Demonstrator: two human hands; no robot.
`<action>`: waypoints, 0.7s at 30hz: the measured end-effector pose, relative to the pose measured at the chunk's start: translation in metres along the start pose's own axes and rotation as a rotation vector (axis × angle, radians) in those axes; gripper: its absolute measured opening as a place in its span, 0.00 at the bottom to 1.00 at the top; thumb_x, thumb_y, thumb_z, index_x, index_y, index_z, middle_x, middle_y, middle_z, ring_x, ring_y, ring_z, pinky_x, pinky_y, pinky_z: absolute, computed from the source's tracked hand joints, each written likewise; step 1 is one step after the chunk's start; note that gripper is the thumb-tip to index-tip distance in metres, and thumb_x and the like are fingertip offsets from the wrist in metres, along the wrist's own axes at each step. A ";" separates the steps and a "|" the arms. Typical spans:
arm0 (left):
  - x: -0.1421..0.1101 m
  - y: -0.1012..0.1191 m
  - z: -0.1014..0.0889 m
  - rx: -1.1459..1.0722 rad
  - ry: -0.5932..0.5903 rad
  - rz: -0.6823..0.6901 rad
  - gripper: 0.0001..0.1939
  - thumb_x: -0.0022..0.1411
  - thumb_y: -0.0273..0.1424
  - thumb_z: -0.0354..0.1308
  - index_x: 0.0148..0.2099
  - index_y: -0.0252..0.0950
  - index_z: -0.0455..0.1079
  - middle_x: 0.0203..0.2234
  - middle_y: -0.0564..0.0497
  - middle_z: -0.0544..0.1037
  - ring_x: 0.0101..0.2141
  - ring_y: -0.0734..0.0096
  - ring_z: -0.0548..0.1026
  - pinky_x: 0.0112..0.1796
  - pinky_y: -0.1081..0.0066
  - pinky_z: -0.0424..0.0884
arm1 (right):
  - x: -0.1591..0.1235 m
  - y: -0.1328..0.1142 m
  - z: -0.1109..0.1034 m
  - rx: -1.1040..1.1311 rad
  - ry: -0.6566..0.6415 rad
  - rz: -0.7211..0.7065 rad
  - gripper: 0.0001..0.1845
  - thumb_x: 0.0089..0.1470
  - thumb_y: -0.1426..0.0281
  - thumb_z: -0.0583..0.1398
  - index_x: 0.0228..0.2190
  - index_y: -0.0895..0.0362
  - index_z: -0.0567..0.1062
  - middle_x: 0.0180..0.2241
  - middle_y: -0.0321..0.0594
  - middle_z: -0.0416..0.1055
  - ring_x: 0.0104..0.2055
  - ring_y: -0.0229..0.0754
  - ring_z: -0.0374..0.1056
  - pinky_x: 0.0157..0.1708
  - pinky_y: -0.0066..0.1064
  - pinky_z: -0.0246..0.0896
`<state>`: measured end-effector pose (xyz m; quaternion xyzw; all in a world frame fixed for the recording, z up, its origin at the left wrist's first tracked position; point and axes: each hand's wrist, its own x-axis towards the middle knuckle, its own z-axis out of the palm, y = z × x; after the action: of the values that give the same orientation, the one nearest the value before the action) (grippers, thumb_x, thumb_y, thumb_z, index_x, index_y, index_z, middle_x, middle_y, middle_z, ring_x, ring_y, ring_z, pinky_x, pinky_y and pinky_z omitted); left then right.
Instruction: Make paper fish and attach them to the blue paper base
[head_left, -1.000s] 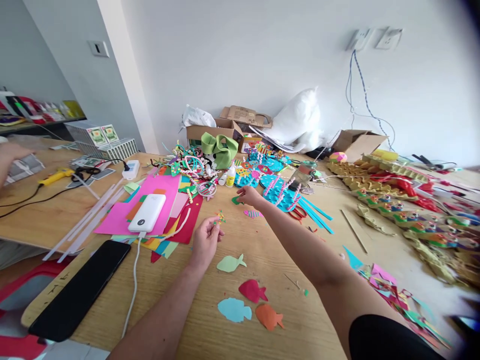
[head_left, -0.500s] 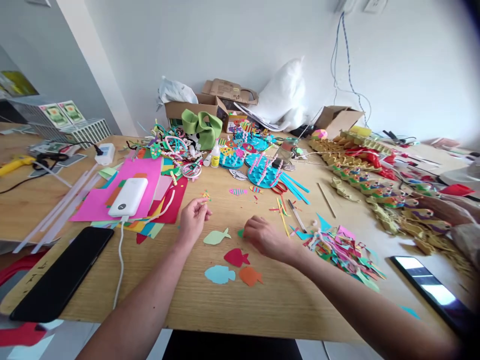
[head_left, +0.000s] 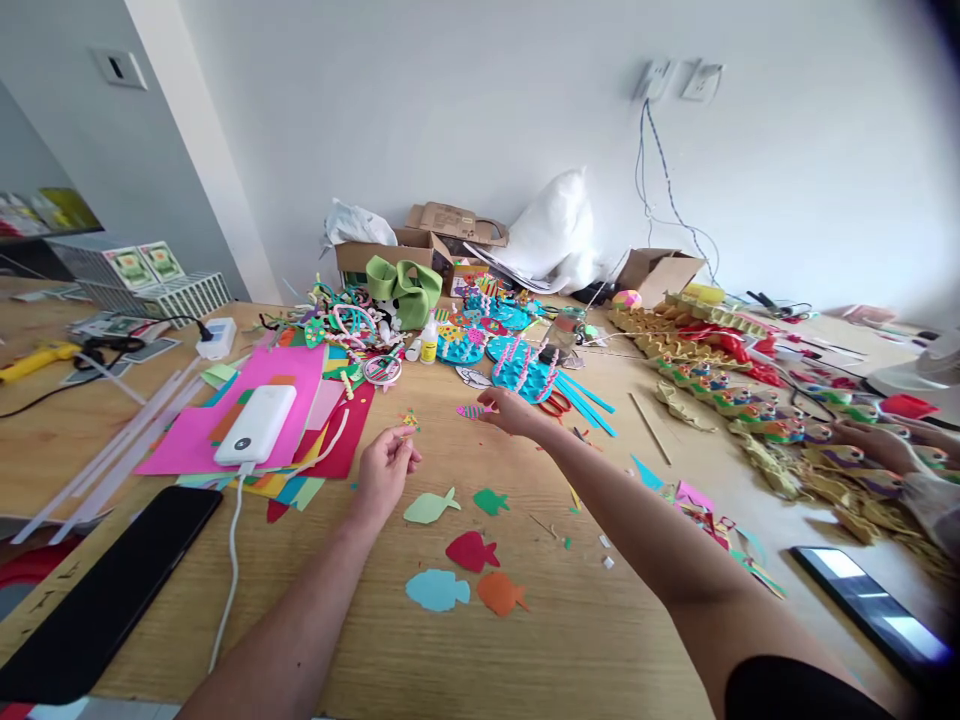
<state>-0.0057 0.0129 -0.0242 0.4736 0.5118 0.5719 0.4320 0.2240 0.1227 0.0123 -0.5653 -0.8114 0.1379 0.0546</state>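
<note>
The right hand (head_left: pixel 512 412) is stretched far forward, and its fingertips are on the tail end of the striped fish (head_left: pixel 470 411)! The fingers are bunched narrow, but at this range I can't tell if the tail is truly pinched or merely touched. The fish lies just left of that hand, its body clear of the fingers.

Over to the left hand (head_left: pixel 387 465), nearer the body: thumb and fingers curled close together, tiny scraps (head_left: pixel 410 419) just beyond the tips. Whether it grips a sliver, I can't say.

And right of the left hand, a little nearer the person, here's the shoal: pale green fish (head_left: pixel 433 507), green fish (head_left: pixel 491 502), red fish (head_left: pixel 471 551), blue fish (head_left: pixel 437 591), orange fish (head_left: pixel 503 593), all flat on the table (head_left: pixel 570 650).

Beyond the right hand stands the blue disc (head_left: pixel 517 378) with its pink twists; scissors (head_left: pixel 555 404) just to the hand's right, blue strips (head_left: pixel 589 400) past them. Glue (head_left: pixel 428 345) sits ahead and to the left. Left of the left hand, a power bank (head_left: pixel 256 425) rests on pink paper (head_left: pixel 195 440). Far right of both, another person's hand (head_left: pixel 876 446) is among the painted pieces (head_left: pixel 799 427).
</note>
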 end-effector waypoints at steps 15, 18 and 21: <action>0.000 0.002 0.002 -0.009 0.008 -0.035 0.18 0.50 0.40 0.58 0.39 0.31 0.71 0.18 0.54 0.74 0.19 0.76 0.70 0.22 0.76 0.67 | 0.046 0.001 -0.003 0.024 -0.211 0.167 0.13 0.39 0.72 0.69 0.32 0.60 0.78 0.31 0.39 0.76 0.33 0.42 0.70 0.26 0.25 0.57; 0.001 0.002 0.002 -0.004 0.013 -0.033 0.18 0.50 0.39 0.58 0.39 0.31 0.71 0.18 0.54 0.74 0.19 0.76 0.70 0.22 0.76 0.67 | 0.042 0.004 -0.003 0.087 -0.196 0.185 0.11 0.39 0.72 0.68 0.30 0.60 0.78 0.27 0.38 0.75 0.29 0.39 0.68 0.24 0.25 0.55; 0.001 0.000 0.001 0.005 0.005 -0.031 0.18 0.51 0.39 0.58 0.40 0.31 0.71 0.18 0.54 0.74 0.19 0.76 0.69 0.22 0.76 0.68 | 0.034 0.006 -0.003 0.157 -0.159 0.184 0.10 0.41 0.73 0.67 0.30 0.60 0.77 0.25 0.36 0.74 0.26 0.37 0.66 0.23 0.25 0.55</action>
<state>-0.0054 0.0143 -0.0237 0.4653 0.5216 0.5649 0.4385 0.2176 0.1567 0.0108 -0.6187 -0.7446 0.2496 0.0213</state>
